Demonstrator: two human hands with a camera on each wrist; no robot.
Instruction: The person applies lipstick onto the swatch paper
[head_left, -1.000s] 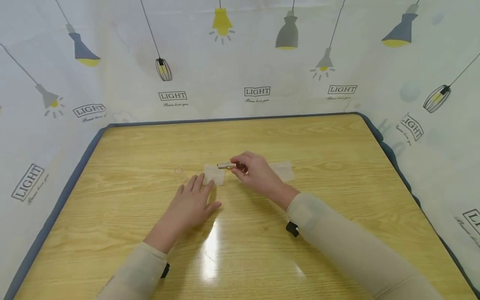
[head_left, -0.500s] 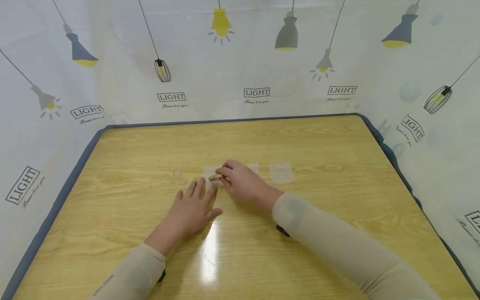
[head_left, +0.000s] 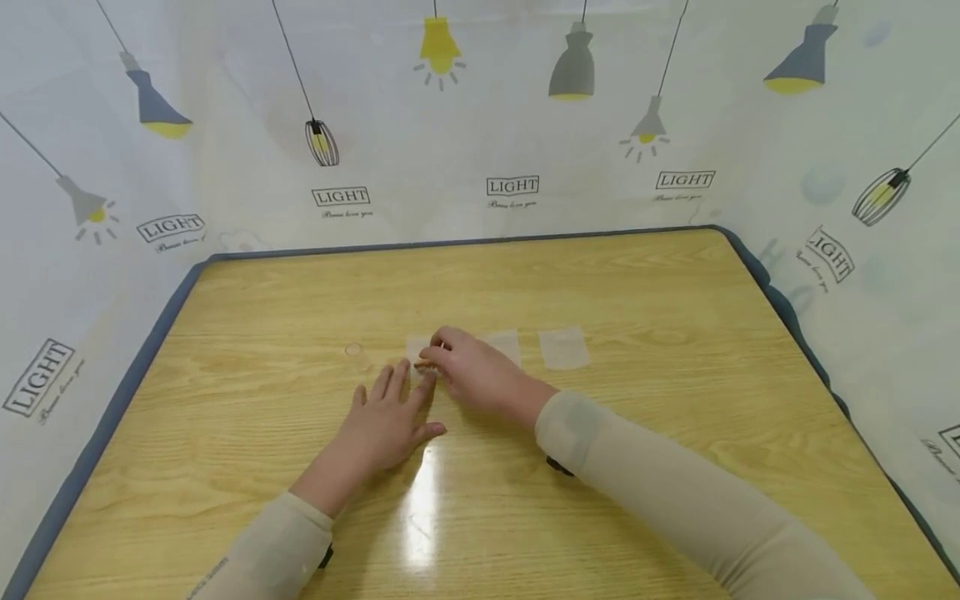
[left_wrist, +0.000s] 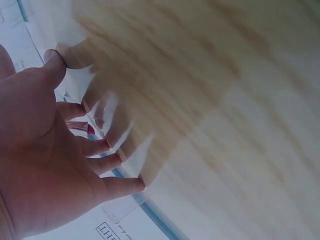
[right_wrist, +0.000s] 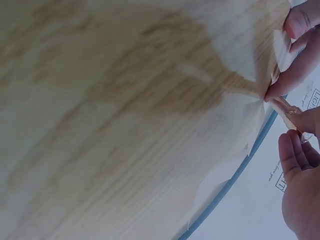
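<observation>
My left hand [head_left: 382,425] lies spread on the wooden table, its forefinger at the near edge of a thin whitish square of paper [head_left: 414,343]. Over that same square, my right hand [head_left: 480,371] pinches a small shiny tube that looks like a lipstick [head_left: 425,364]. A red end of the lipstick [left_wrist: 90,129] shows between my left fingers in the left wrist view, close to the surface. Right fingers hide most of the tube. In the right wrist view, the right thumb and forefinger are bent close together by the paper [right_wrist: 280,50].
Two more thin squares lie to the right: one paper [head_left: 506,343] partly behind the right hand, another paper [head_left: 564,347] farther out. A clear, cap-like piece [head_left: 353,351] lies left of the left fingers. A printed cloth [head_left: 420,200] walls in the table.
My right hand has come left and down with the lipstick, from above the middle paper onto the left one. The left hand has stayed nearly in place.
</observation>
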